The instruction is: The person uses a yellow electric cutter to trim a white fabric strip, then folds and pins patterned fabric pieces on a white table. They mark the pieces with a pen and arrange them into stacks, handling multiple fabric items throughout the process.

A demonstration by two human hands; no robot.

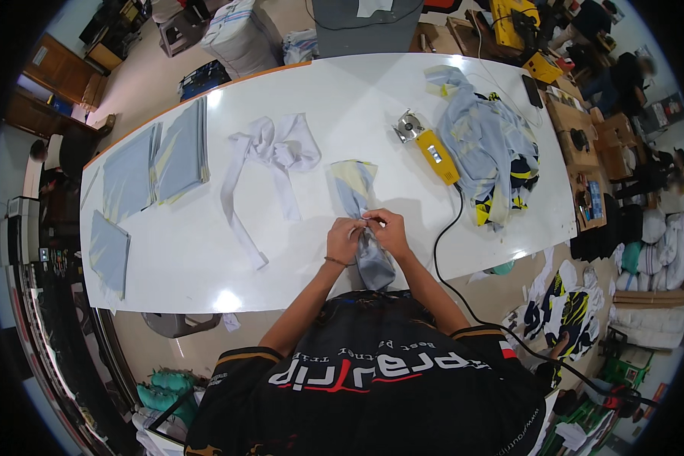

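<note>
A person's left hand [344,239] and right hand [388,230] meet over a bundle of grey fabric pieces [361,220] at the near edge of a long white table [205,251], both hands closed with fingers pinching the bundle where it narrows (its lower end hangs past the table edge toward the person's dark shirt). The bundle's far end, grey with a pale yellow patch, lies flat on the table. Just right of the bundle sits a yellow handheld cutting machine [429,148] with a round blade, its black cord [442,251] trailing off the near edge. Beyond the cutter lies a heap of grey, yellow and black cloth [494,152]. Left of the bundle lie loose white fabric strips [270,159], and farther left, stacks of flat grey cut panels [156,159].
</note>
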